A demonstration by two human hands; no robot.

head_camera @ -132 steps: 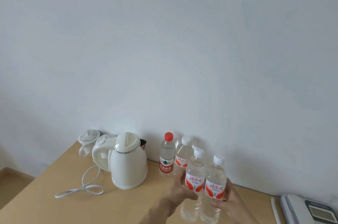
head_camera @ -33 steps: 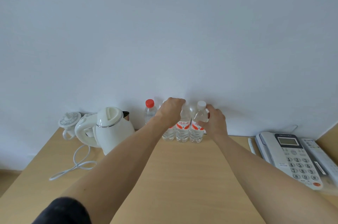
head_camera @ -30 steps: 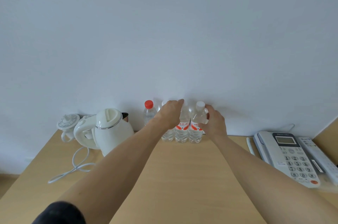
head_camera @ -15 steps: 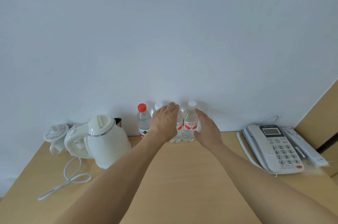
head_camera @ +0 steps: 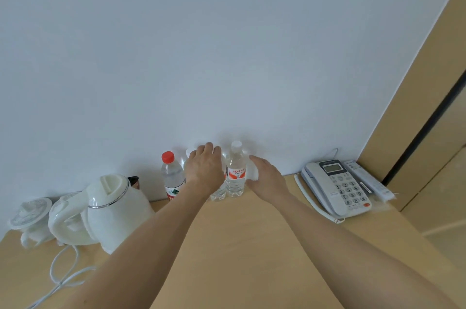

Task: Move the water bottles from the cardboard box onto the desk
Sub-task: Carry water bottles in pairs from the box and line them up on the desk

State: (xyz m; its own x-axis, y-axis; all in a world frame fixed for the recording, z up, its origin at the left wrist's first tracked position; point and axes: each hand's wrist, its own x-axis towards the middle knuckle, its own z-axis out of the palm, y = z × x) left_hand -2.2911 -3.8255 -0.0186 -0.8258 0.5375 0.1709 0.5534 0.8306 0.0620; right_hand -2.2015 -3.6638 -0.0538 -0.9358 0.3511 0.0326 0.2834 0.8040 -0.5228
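Note:
Several clear water bottles stand upright in a row against the wall at the back of the wooden desk (head_camera: 239, 245). One has a red cap (head_camera: 171, 177). The rightmost, a white-capped bottle (head_camera: 235, 175), wears a red and white label. My left hand (head_camera: 205, 170) hovers in front of the middle bottles with straight fingers and hides most of them; only the base of one (head_camera: 218, 194) shows. My right hand (head_camera: 264, 177) lies just right of the rightmost bottle, fingers relaxed, holding nothing. No cardboard box is in view.
A white electric kettle (head_camera: 113, 208) with its cord (head_camera: 63, 271) stands at the left, a white teapot (head_camera: 30, 215) beside it. A desk telephone (head_camera: 338, 187) and a remote control (head_camera: 368, 177) lie at the right, by a wooden panel (head_camera: 416, 107).
Both hands gripped white-capped bottles a second ago and set them against the wall. Their fingers have since straightened and come off the bottles. The view has shifted right.

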